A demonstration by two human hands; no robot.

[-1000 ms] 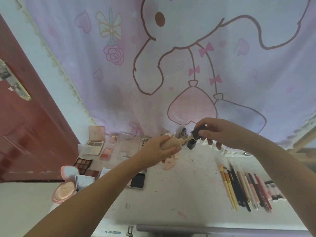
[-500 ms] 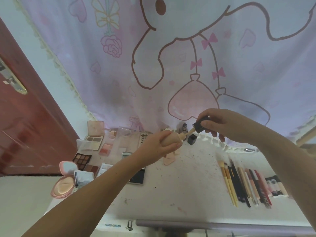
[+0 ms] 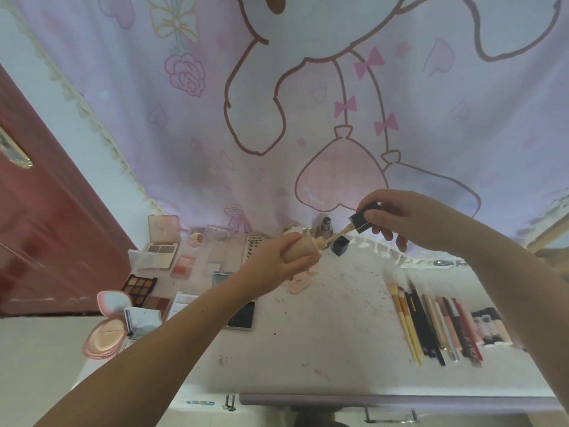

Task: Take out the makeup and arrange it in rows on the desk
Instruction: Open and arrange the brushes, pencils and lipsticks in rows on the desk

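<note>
My left hand (image 3: 286, 266) grips a beige foundation bottle (image 3: 303, 248) above the white desk (image 3: 323, 328), its neck pointing right. My right hand (image 3: 400, 221) pinches the bottle's black cap (image 3: 363, 218), whose beige wand (image 3: 337, 235) slants down toward the neck. A second black cap (image 3: 340, 245) stands on the desk just below the wand. Open palettes (image 3: 160, 251) and compacts lie in rows at the left. Brushes and pencils (image 3: 431, 322) lie side by side at the right.
A pink cushion compact (image 3: 106, 329) lies open at the desk's left edge. A small glass bottle (image 3: 324, 228) stands at the back against the pink cartoon curtain (image 3: 308, 103). A red door (image 3: 40, 235) is at the left. A beige tube (image 3: 300, 282) lies under my left hand.
My right hand has pulled the cap and wand up and to the right, away from the bottle's neck. My left hand has stayed in place with the bottle.
</note>
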